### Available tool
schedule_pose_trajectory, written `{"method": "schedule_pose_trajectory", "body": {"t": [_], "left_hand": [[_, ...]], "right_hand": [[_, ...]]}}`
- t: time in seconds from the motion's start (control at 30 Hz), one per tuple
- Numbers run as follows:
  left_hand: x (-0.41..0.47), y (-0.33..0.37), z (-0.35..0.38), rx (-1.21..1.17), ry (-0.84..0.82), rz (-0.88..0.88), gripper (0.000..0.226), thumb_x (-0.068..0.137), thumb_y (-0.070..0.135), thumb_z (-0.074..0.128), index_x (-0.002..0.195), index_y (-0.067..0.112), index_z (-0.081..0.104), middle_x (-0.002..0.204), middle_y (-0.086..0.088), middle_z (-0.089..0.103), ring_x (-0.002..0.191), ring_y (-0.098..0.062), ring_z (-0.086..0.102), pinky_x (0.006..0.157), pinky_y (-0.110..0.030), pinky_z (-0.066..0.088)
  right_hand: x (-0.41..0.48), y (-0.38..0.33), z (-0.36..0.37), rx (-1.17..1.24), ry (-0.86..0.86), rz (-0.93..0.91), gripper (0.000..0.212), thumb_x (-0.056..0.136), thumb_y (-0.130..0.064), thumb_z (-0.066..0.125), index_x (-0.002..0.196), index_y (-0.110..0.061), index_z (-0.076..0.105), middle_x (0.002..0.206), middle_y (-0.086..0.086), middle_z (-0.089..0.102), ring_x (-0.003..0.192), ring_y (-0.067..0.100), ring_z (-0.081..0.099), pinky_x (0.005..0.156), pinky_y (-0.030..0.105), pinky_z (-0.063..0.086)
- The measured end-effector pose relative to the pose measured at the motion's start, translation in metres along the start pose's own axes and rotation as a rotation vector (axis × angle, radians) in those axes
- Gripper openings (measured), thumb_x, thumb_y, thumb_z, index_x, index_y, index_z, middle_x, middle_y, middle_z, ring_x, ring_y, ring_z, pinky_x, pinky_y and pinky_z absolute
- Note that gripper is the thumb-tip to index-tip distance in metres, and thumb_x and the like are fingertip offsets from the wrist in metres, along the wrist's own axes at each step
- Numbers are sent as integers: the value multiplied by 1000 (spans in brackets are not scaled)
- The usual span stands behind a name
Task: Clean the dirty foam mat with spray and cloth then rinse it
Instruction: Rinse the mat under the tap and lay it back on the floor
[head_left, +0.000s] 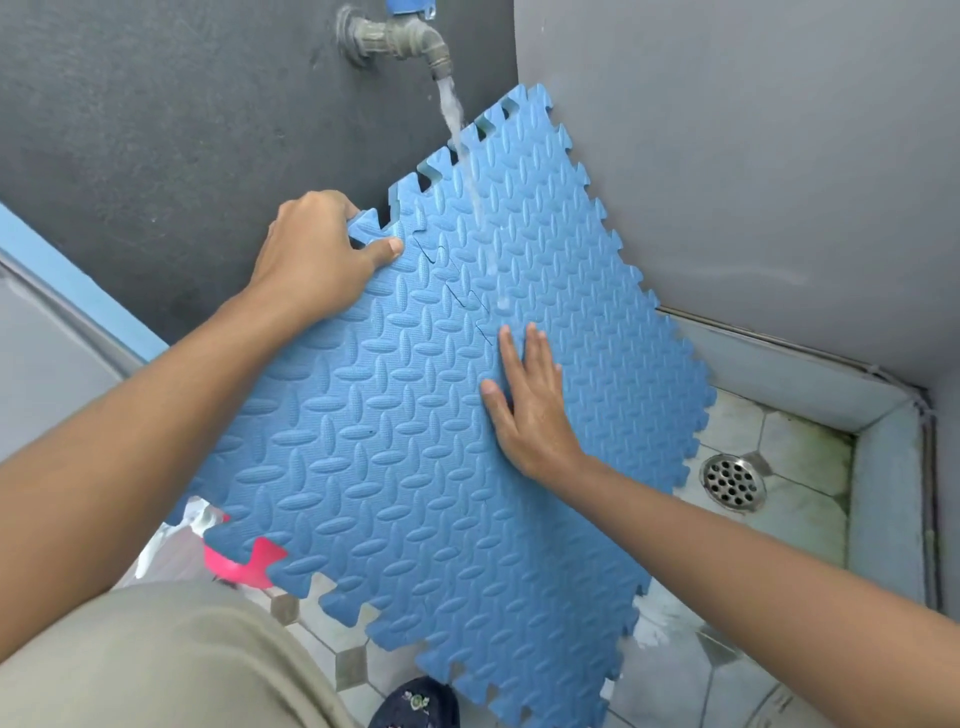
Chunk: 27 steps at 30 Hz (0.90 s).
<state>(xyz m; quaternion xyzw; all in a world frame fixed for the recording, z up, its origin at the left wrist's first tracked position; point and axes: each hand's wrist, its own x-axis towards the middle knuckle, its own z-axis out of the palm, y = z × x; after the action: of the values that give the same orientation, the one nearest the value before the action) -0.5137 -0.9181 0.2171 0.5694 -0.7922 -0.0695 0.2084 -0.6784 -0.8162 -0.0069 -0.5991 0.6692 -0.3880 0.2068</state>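
A blue foam mat (405, 457) with interlocking toothed edges and a raised oval pattern is held tilted under a metal wall tap (400, 39). Water (457, 135) streams from the tap onto the mat's upper part and runs down its face. My left hand (311, 249) grips the mat's upper left edge, thumb on the front. My right hand (530, 400) lies flat on the mat's middle, fingers spread and pointing up toward the water. No spray bottle or cloth can be made out clearly.
A round metal floor drain (732, 480) sits in the tiled floor at right. Grey walls meet in a corner behind the mat. A pink object (244, 564) and something white (176, 535) peek out below the mat's left corner. My foot (415, 701) is near the bottom.
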Motion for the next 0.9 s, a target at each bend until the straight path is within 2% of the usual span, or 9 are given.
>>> {"method": "schedule_pose_trajectory", "body": {"t": [0.1, 0.23, 0.33, 0.37, 0.5, 0.6, 0.7, 0.77, 0.9], "left_hand": [[1, 0, 1, -12, 5, -7, 43, 84, 47, 72, 88, 5, 64, 85, -12, 66, 91, -31, 57, 79, -45, 50], [1, -1, 1, -22, 14, 10, 42, 85, 47, 72, 90, 6, 65, 87, -12, 67, 93, -31, 58, 80, -45, 51], [-1, -1, 1, -27, 18, 10, 44, 85, 46, 72, 89, 3, 64, 86, -14, 67, 92, -32, 57, 81, -46, 51], [-1, -1, 0, -27, 18, 7, 46, 85, 46, 72, 89, 2, 64, 86, -15, 66, 91, -32, 57, 80, -46, 50], [-1, 1, 0, -22, 14, -1, 47, 85, 46, 72, 89, 0, 62, 86, -16, 64, 91, -31, 54, 78, -44, 48], [0, -1, 1, -20, 16, -3, 46, 86, 46, 71, 91, 1, 63, 88, -14, 66, 91, -31, 56, 78, -44, 49], [0, 0, 1, -3, 18, 8, 46, 86, 46, 71, 90, 1, 63, 89, -14, 67, 91, -31, 58, 79, -46, 51], [0, 0, 0, 5, 30, 10, 47, 86, 46, 71, 91, 0, 63, 89, -16, 67, 91, -32, 59, 78, -46, 51], [1, -1, 2, 1, 30, 3, 47, 85, 46, 71, 88, 0, 63, 86, -16, 68, 87, -32, 61, 77, -47, 52]], "right_hand": [[33, -45, -5, 21, 24, -207, 61, 107, -48, 31, 164, -34, 12, 173, -2, -6, 158, 14, -14, 125, 52, -9], [103, -69, -21, 107, 143, -119, 60, 106, -55, 33, 162, -40, 17, 173, -5, 0, 159, 11, -7, 125, 58, -7], [133, -31, -38, 30, 172, -95, 62, 104, -61, 35, 161, -45, 19, 173, -9, 5, 159, 12, -3, 126, 56, -6], [134, -10, -42, 38, 198, -27, 61, 104, -61, 32, 161, -44, 19, 173, -8, 6, 159, 14, -1, 126, 57, -3], [83, 73, -39, 107, 214, 478, 64, 105, -62, 23, 163, -39, 12, 174, 0, 3, 159, 20, -2, 126, 58, 0], [28, 96, -16, 83, 224, 479, 62, 107, -59, 24, 163, -38, 12, 174, 0, 1, 159, 16, -4, 127, 54, -4], [30, 76, -4, 97, 260, 503, 61, 108, -54, 27, 164, -35, 15, 174, 5, 1, 159, 20, -5, 125, 58, -6], [49, 42, -5, 130, 252, 405, 62, 107, -54, 30, 164, -35, 15, 174, 5, 0, 159, 19, -7, 124, 58, -8], [53, -42, 4, 62, 159, -95, 63, 108, -48, 31, 164, -32, 9, 173, 3, -6, 158, 16, -15, 124, 54, -12]]}}
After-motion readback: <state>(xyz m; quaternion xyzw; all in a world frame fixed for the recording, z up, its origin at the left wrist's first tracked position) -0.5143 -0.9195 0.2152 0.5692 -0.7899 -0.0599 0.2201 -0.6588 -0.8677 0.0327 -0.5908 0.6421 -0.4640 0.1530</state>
